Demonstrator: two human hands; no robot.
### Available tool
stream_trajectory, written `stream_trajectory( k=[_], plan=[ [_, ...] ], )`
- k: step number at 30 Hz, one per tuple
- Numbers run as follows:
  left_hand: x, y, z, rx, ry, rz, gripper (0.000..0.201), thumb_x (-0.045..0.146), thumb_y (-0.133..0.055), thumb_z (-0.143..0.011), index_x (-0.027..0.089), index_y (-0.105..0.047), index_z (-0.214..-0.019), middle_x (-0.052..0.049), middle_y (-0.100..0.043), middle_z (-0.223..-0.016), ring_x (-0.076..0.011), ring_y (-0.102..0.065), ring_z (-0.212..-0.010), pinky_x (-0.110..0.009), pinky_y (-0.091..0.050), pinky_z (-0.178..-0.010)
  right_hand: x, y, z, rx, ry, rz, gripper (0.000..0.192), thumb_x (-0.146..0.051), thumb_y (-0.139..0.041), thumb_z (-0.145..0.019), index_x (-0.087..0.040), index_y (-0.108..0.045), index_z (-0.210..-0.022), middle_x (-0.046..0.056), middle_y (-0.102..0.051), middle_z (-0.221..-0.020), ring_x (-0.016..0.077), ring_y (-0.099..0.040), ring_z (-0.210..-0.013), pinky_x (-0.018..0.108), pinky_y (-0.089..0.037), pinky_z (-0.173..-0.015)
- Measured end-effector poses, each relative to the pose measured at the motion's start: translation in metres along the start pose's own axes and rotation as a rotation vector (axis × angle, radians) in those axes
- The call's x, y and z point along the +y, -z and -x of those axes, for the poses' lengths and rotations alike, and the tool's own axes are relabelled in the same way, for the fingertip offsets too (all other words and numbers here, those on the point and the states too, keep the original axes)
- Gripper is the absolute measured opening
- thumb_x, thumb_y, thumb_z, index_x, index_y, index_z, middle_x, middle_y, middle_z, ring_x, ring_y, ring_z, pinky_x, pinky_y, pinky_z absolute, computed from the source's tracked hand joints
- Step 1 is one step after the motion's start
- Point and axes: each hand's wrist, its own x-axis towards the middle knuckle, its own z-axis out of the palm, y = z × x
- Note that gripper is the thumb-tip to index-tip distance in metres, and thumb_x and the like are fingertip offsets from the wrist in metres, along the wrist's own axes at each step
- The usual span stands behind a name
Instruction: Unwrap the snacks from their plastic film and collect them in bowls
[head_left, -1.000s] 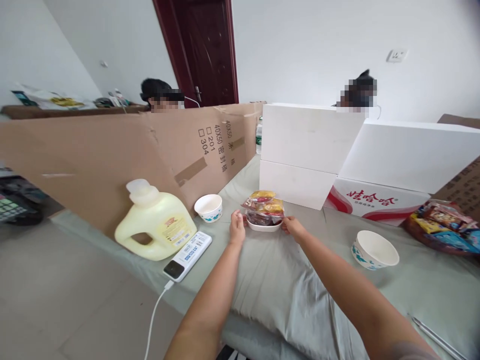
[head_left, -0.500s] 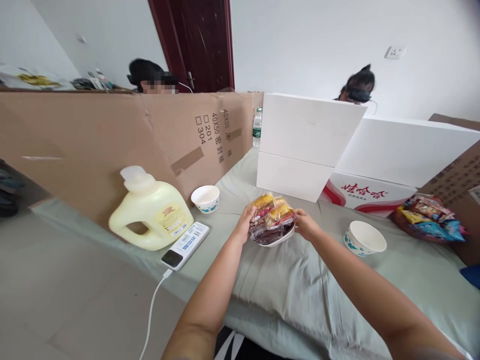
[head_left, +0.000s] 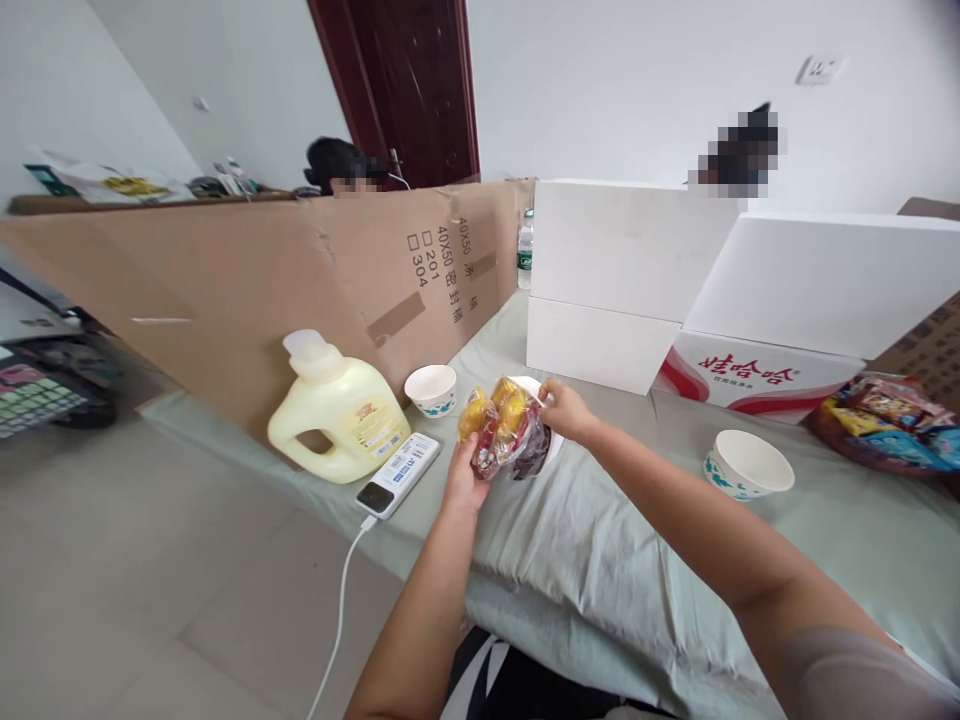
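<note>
Your white dish [head_left: 553, 443] is mostly hidden: the snack packets [head_left: 501, 428] piled in it cover nearly all of it, and only a sliver of rim shows at their 3 o'clock side. It is tipped steeply on edge, open face turned toward 9 o'clock, its rim running roughly from 12 to 6, so the packets lean out leftward. What the packets contain is hard to make out beyond yellow and dark red wrappers.

Your left hand [head_left: 463, 478] sits at 6 o'clock of the pile, fingers curled up against the packets, cupping them from below. Your right hand [head_left: 562, 408] is closed on the dish rim at about 2 o'clock, pinching it.

All this hangs just above the grey-green cloth [head_left: 600, 540]. At 9 o'clock lie a power bank [head_left: 397, 475] and a pale yellow jug [head_left: 339, 410]; a paper bowl [head_left: 430, 388] stands near 11 o'clock, another bowl [head_left: 748, 464] well apart at 3 o'clock.
</note>
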Motion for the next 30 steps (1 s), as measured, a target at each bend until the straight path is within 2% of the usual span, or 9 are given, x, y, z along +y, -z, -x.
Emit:
stream_trajectory(
  k=[4,6,9,13,16,18,22,27,30],
  plan=[
    [-0.001,0.014,-0.004,0.036,-0.06,-0.115,0.055,0.045,-0.077,-0.07,0.02,-0.062,-0.117,-0.009,-0.07,-0.119,-0.0269,-0.066,-0.11,-0.045,-0.055,-0.094,-0.009,0.007,-0.001,0.026,0.155,0.168,0.022,-0.008,-0.059,-0.065,-0.022,-0.054,-0.081,0.007,-0.057,-0.112,0.023,-0.052,-0.099,0.035,-0.041,-0.087],
    [-0.005,0.017,-0.005,0.066,-0.069,-0.143,0.056,0.044,-0.079,-0.068,0.019,-0.062,-0.116,-0.01,-0.071,-0.116,-0.0269,-0.067,-0.107,-0.045,-0.056,-0.092,-0.01,0.01,0.0,0.049,0.196,0.24,0.023,-0.007,-0.059,-0.067,-0.022,-0.056,-0.084,0.01,-0.056,-0.118,0.0266,-0.049,-0.105,0.04,-0.038,-0.094],
    [-0.015,0.017,-0.005,0.1,-0.075,-0.179,0.055,0.045,-0.079,-0.069,0.021,-0.062,-0.115,-0.009,-0.071,-0.116,-0.0282,-0.066,-0.109,-0.045,-0.057,-0.091,-0.008,0.013,0.002,0.083,0.242,0.327,0.021,-0.007,-0.058,-0.07,-0.021,-0.058,-0.086,0.012,-0.058,-0.119,0.0294,-0.046,-0.107,0.043,-0.036,-0.095],
    [-0.021,0.012,-0.001,0.097,-0.103,-0.133,0.054,0.047,-0.074,-0.073,0.023,-0.061,-0.118,-0.009,-0.069,-0.12,-0.0294,-0.062,-0.117,-0.047,-0.054,-0.096,-0.007,0.011,-0.002,0.105,0.26,0.345,0.019,-0.012,-0.061,-0.071,-0.021,-0.06,-0.088,0.008,-0.062,-0.117,0.0266,-0.05,-0.102,0.039,-0.038,-0.091],
    [-0.017,0.011,0.004,0.103,-0.173,-0.095,0.053,0.046,-0.072,-0.075,0.025,-0.059,-0.122,-0.007,-0.068,-0.122,-0.0273,-0.063,-0.115,-0.046,-0.053,-0.097,-0.01,0.009,-0.008,0.094,0.249,0.326,0.017,-0.018,-0.059,-0.074,-0.022,-0.061,-0.09,0.005,-0.065,-0.104,0.0227,-0.054,-0.092,0.034,-0.04,-0.083],
    [-0.014,0.013,0.007,0.157,-0.231,-0.126,0.053,0.046,-0.071,-0.076,0.025,-0.056,-0.122,-0.008,-0.067,-0.123,-0.0258,-0.064,-0.114,-0.044,-0.053,-0.096,-0.01,0.009,-0.011,0.08,0.265,0.328,0.017,-0.017,-0.059,-0.074,-0.022,-0.062,-0.09,0.003,-0.066,-0.096,0.022,-0.054,-0.088,0.032,-0.04,-0.08],
    [-0.012,0.027,0.007,0.354,-0.302,-0.383,0.056,0.043,-0.078,-0.07,0.021,-0.054,-0.116,-0.01,-0.064,-0.12,-0.0253,-0.063,-0.111,-0.043,-0.051,-0.097,-0.007,0.013,-0.014,0.091,0.34,0.357,0.02,-0.01,-0.058,-0.071,-0.021,-0.063,-0.088,0.007,-0.066,-0.106,0.0256,-0.05,-0.098,0.036,-0.036,-0.087],
    [-0.009,0.038,0.004,0.465,-0.291,-0.887,0.064,0.046,-0.078,-0.067,0.019,-0.052,-0.119,-0.014,-0.055,-0.125,-0.0298,-0.052,-0.122,-0.047,-0.042,-0.105,0.01,0.024,-0.015,0.115,0.381,0.398,0.02,-0.009,-0.057,-0.072,-0.021,-0.064,-0.087,0.008,-0.066,-0.108,0.0264,-0.048,-0.099,0.038,-0.033,-0.091],
    [-0.002,0.037,0.005,0.532,-0.38,-1.103,0.078,0.049,-0.078,-0.066,0.017,-0.046,-0.129,-0.018,-0.042,-0.137,-0.0339,-0.038,-0.134,-0.05,-0.033,-0.111,0.026,0.036,-0.016,0.164,0.339,0.409,0.021,-0.009,-0.056,-0.073,-0.021,-0.064,-0.088,0.009,-0.065,-0.109,0.0271,-0.047,-0.099,0.039,-0.033,-0.09]
  ],
)
